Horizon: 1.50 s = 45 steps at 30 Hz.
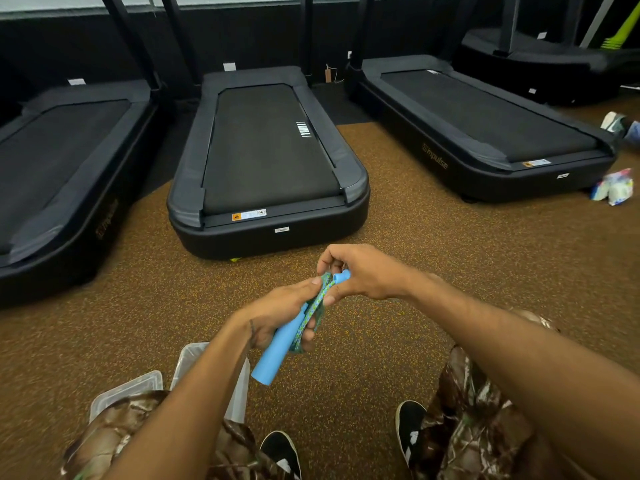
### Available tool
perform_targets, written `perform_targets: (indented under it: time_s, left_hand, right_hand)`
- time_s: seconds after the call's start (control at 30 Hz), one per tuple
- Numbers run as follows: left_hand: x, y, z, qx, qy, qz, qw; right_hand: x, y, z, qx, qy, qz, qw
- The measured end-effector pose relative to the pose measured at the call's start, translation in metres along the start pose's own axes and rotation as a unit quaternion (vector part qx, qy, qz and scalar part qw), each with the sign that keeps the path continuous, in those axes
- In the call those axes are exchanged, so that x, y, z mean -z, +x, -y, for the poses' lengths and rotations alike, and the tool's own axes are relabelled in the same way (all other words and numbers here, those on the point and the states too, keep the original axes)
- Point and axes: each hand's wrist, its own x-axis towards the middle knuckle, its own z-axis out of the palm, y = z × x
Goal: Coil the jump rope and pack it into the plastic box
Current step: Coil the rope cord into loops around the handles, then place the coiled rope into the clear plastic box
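Note:
The jump rope [313,308] has light blue handles and a green-and-blue braided cord, bundled together in front of me. My left hand [277,315] grips the long blue handle and the coiled cord around it. At the upper end of the bundle my right hand [360,275] pinches the cord and the second handle's tip. The clear plastic box [239,393] stands on the floor by my left knee, partly hidden by my left forearm. Its clear lid [128,389] lies to its left.
Three black treadmills [266,161] stand in a row ahead on the brown speckled floor. A small colourful packet [613,188] lies at the right, beside the right treadmill. My camouflage trouser legs and black shoes [410,431] fill the bottom of the view.

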Motion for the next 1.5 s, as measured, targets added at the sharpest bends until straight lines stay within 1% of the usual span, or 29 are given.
perform_targets:
  time_s: [0.1,0.23,0.4,0.5,0.57,0.63,0.67,0.73,0.83,0.93,1.0,1.07,1.17,1.23,1.37,1.5]
  left_hand:
    - [0.0,-0.002,0.0,0.006,0.01,0.02,1.0]
    - [0.008,-0.006,-0.003,-0.006,-0.002,0.061,0.998]
    - [0.018,-0.009,-0.009,-0.011,-0.008,0.109,0.994]
    - [0.019,-0.012,-0.014,-0.017,-0.007,0.106,0.994]
    - [0.022,-0.014,-0.017,-0.023,0.011,0.118,0.993]
    - [0.029,-0.015,-0.02,-0.047,0.043,0.143,0.988]
    - [0.033,-0.015,-0.02,-0.066,0.058,0.143,0.986]
    - [0.04,-0.013,-0.022,-0.112,0.07,0.111,0.985]
    - [0.046,-0.013,-0.028,-0.166,0.084,0.055,0.981]
    - [0.052,-0.017,-0.036,-0.2,0.085,0.006,0.976]
    - [0.06,-0.02,-0.04,-0.216,0.076,-0.022,0.973]
    - [0.074,-0.026,-0.039,-0.224,0.101,-0.038,0.969]
    - [0.092,-0.035,-0.032,-0.199,0.177,-0.058,0.962]
    - [0.102,-0.037,-0.026,-0.197,0.184,-0.061,0.961]
    - [0.12,-0.035,-0.014,-0.234,0.206,-0.079,0.947]
    - [0.135,-0.036,-0.009,-0.268,0.213,-0.12,0.932]
  right_hand:
    - [0.002,0.001,-0.005,0.009,-0.044,0.001,0.999]
    - [0.005,-0.001,-0.009,0.001,-0.044,0.03,0.999]
    - [0.001,-0.004,-0.005,-0.021,0.078,0.1,0.992]
    - [0.002,-0.003,-0.001,-0.021,0.09,0.127,0.988]
    - [0.002,-0.002,0.0,-0.021,0.089,0.125,0.988]
    - [0.001,0.001,-0.003,-0.029,0.128,0.106,0.986]
    - [0.0,0.002,-0.004,-0.034,0.158,0.091,0.983]
    - [0.0,0.001,-0.004,-0.045,0.222,0.069,0.972]
    - [0.001,0.005,0.0,-0.062,0.322,0.05,0.944]
    - [-0.004,0.017,0.005,-0.107,0.385,0.028,0.916]
    - [-0.007,0.026,0.009,-0.122,0.435,0.029,0.891]
    - [-0.009,0.035,0.01,-0.122,0.474,0.037,0.871]
    - [-0.015,0.046,0.011,-0.134,0.491,0.037,0.86]
    - [-0.025,0.057,0.016,-0.149,0.493,0.032,0.857]
    - [-0.044,0.08,0.026,-0.175,0.496,0.007,0.85]
    - [-0.05,0.101,0.032,-0.172,0.512,0.007,0.842]
